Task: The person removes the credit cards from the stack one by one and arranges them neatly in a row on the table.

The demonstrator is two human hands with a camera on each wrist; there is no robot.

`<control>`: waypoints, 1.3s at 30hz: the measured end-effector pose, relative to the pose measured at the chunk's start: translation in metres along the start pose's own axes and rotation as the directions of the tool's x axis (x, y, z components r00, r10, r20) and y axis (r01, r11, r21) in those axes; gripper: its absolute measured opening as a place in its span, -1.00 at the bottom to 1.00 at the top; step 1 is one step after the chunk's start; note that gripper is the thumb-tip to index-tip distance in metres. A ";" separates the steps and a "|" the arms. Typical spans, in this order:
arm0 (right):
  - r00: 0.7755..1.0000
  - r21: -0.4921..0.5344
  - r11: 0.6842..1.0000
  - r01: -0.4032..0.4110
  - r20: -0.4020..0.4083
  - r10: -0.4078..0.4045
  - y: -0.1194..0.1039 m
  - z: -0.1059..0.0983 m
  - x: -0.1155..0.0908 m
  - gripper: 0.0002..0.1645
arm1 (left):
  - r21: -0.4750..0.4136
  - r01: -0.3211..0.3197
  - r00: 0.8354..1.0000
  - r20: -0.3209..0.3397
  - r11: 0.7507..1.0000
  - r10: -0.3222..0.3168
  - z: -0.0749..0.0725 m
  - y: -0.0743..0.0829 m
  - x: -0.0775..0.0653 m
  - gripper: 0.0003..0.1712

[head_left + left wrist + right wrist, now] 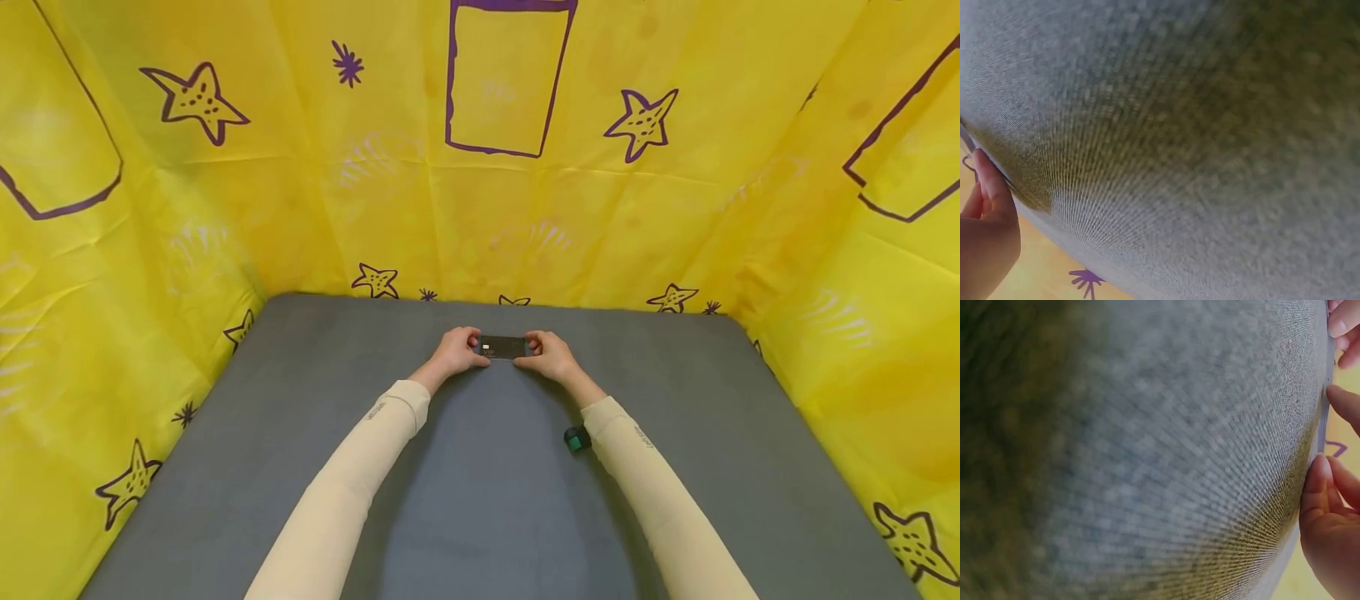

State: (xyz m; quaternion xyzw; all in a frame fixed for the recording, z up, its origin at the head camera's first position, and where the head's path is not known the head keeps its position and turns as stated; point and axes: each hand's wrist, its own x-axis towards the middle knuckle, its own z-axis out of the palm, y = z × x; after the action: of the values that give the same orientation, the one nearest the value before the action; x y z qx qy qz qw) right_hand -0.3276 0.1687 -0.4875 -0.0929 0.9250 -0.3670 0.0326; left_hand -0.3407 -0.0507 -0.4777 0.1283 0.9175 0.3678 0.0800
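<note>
A dark card with "VIP" lettering and a small pale chip mark (504,347) lies lengthwise between the two hands in the head view. My left hand (455,350) pinches its left end between thumb and fingers. At the opposite end, my right hand (551,356) grips it the same way. The left wrist view catches the left hand (988,219) at its left edge, fingertips against a thin edge. In the right wrist view, the right hand (1329,531) appears at the right side, the card seen nearly edge-on.
A grey padded surface (480,500) spreads beneath both arms. Beside the right sleeve sits a small black and green object (577,438), partly covered by the sleeve. Yellow cloth walls (405,217) with purple starfish drawings enclose the back and sides.
</note>
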 end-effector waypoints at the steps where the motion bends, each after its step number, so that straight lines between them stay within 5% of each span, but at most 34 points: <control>1: 1.000 -0.002 1.000 0.004 0.006 -0.004 0.000 0.000 0.000 -0.29 | 0.002 0.001 1.000 0.000 1.000 -0.001 0.000 0.000 0.000 -0.29; 20: 1.000 -0.004 1.000 0.020 0.023 -0.020 0.006 0.002 0.001 -0.31 | -0.058 0.026 0.999 0.047 0.998 -0.023 0.000 -0.007 0.007 -0.25; 39: 0.999 -0.030 0.999 0.046 0.004 -0.046 0.007 0.002 0.001 -0.35 | -0.041 0.004 1.000 0.016 0.999 -0.003 0.001 -0.008 0.005 -0.32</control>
State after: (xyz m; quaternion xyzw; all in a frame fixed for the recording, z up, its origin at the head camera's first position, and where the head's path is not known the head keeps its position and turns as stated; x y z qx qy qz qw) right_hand -0.3296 0.1726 -0.4937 -0.1152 0.9279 -0.3536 0.0243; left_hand -0.3471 -0.0539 -0.4843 0.1282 0.9094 0.3852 0.0907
